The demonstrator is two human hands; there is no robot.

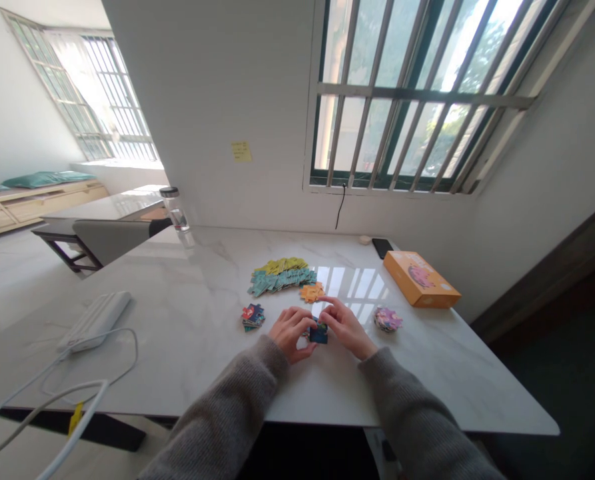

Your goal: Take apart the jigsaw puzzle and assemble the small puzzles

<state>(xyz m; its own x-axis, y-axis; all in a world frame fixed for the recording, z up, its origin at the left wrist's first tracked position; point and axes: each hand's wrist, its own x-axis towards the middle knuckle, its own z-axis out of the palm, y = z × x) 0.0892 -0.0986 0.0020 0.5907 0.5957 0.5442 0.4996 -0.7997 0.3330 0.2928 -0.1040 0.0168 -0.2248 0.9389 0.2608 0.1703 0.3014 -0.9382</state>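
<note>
Left grip: the left hand (290, 333) is curled nearly shut, with its fingers against the near side of a dark blue jigsaw piece (318, 335).
Right grip: the right hand (344, 327) is pinched nearly shut, its fingertips (326, 315) on top of that same piece.
Held piece: it sits between both hands over the marble counter (187, 340); I can't tell whether it is lifted.
Just left of the piece: a mixed stack of jigsaw pieces (253, 317), beside the left hand.
Just beyond the piece: orange jigsaw pieces (312, 292).
Farther beyond the piece: a teal pile of jigsaw pieces (281, 283), touching a yellow-green pile of jigsaw pieces (281, 266).
Right of the piece: a pink-and-lilac pile of jigsaw pieces (388, 319), near an orange cardboard box (421, 279).
</note>
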